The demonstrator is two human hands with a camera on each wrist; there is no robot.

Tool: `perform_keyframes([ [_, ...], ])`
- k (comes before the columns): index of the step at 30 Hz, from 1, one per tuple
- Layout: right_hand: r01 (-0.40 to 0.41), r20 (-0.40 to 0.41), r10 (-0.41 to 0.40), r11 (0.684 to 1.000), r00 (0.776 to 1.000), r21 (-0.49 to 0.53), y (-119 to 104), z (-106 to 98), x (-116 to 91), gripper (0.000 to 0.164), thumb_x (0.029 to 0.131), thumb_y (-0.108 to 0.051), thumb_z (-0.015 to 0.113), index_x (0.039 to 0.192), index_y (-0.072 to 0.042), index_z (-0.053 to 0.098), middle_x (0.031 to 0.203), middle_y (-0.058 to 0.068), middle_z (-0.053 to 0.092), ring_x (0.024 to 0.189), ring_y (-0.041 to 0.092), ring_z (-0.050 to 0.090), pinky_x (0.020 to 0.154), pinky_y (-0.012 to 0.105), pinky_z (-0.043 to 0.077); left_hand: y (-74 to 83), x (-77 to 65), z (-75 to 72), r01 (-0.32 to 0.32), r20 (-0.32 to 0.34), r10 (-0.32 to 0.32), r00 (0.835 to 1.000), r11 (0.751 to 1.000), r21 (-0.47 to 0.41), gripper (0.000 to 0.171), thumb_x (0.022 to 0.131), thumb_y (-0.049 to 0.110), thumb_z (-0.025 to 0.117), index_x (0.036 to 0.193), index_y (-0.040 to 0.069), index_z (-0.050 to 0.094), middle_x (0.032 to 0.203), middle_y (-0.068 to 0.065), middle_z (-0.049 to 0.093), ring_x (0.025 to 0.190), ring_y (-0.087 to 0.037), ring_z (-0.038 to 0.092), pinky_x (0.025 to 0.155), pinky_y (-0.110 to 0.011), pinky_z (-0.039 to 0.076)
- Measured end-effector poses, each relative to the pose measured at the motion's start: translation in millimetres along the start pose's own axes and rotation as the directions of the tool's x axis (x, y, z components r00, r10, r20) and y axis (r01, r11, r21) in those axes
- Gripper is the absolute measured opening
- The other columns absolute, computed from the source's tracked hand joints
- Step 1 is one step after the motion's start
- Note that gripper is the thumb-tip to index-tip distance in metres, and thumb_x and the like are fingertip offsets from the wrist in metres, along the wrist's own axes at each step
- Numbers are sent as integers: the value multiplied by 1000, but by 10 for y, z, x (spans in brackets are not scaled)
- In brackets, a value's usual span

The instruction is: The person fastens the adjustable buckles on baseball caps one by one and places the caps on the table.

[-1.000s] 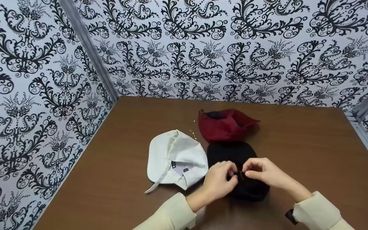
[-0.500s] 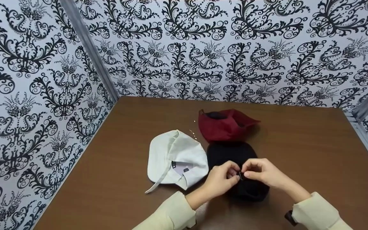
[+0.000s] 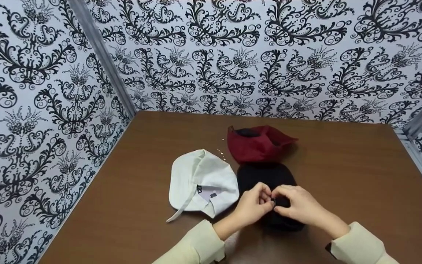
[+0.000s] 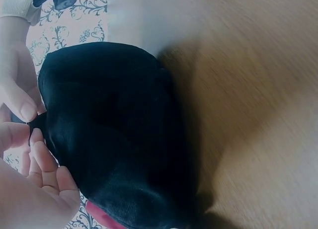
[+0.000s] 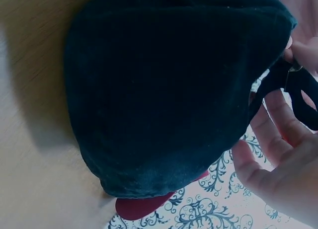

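Observation:
A black cap [image 3: 266, 174] lies on the table below both hands, its crown [image 4: 114, 134] filling much of the left wrist view. At its back is a dark strap [image 5: 300, 85] with a small metal buckle [image 5: 295, 67]. My left hand [image 3: 254, 205] pinches the strap at the buckle between thumb and fingers. Close against it, my right hand [image 3: 300, 206] holds the strap from the other side with thumb and curled fingers. The fingertips nearly meet and hide most of the buckle in the head view.
To the left lies a white cap [image 3: 203, 183], its strap hanging loose. A red cap [image 3: 255, 145] sits behind the black one and touches or nearly touches it. Patterned walls [image 3: 233, 58] enclose the brown table [image 3: 134, 176] at the back and sides.
My right hand has shifted slightly left, closing over the strap near the left fingertips. My left hand has come slightly right along the strap. The white and red caps stay put.

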State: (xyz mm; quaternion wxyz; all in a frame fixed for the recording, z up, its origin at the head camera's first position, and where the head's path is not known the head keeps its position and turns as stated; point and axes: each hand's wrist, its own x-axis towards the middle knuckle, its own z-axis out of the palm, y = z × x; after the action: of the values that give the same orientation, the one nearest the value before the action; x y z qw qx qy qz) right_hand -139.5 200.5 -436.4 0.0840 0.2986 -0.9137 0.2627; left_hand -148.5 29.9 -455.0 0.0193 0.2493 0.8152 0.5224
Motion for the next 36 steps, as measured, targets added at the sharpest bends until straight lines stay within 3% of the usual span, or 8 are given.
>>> perform_keyframes([
  [9, -5, -14, 6, 999, 1000, 36, 10, 7, 9, 24, 65, -7, 71, 85, -15, 60, 83, -9, 62, 75, 12, 59, 67, 27, 47, 0, 11, -13, 28, -28, -26, 999, 996, 85, 14, 68, 6, 60, 80, 12, 56, 65, 3, 59, 52, 6, 41, 50, -10, 36],
  [16, -32, -34, 33, 999, 999, 41, 26, -6, -12, 23, 65, -10, 73, 83, -15, 59, 80, -10, 61, 70, 4, 53, 62, 24, 43, -43, 26, -60, 80, -43, -75, 996, 988, 128, 10, 64, 6, 61, 69, 12, 56, 59, 5, 56, 50, 6, 40, 50, -10, 35],
  [21, -42, -49, 45, 997, 998, 58, 36, -1, -18, 24, 64, -10, 73, 83, -15, 59, 77, -9, 60, 67, 2, 49, 59, 22, 41, -94, 23, -92, 89, -56, -81, 995, 986, 141, 10, 63, 7, 62, 67, 13, 55, 58, 6, 55, 50, 5, 39, 50, -11, 34],
  [36, -32, -68, 38, 996, 997, 83, 60, 2, -42, 24, 64, -8, 73, 82, -14, 59, 76, -8, 60, 69, 2, 53, 61, 22, 44, -134, 21, -151, 97, -82, -79, 994, 965, 245, 12, 62, 8, 61, 66, 16, 53, 54, 10, 46, 49, 3, 37, 48, -12, 31],
])
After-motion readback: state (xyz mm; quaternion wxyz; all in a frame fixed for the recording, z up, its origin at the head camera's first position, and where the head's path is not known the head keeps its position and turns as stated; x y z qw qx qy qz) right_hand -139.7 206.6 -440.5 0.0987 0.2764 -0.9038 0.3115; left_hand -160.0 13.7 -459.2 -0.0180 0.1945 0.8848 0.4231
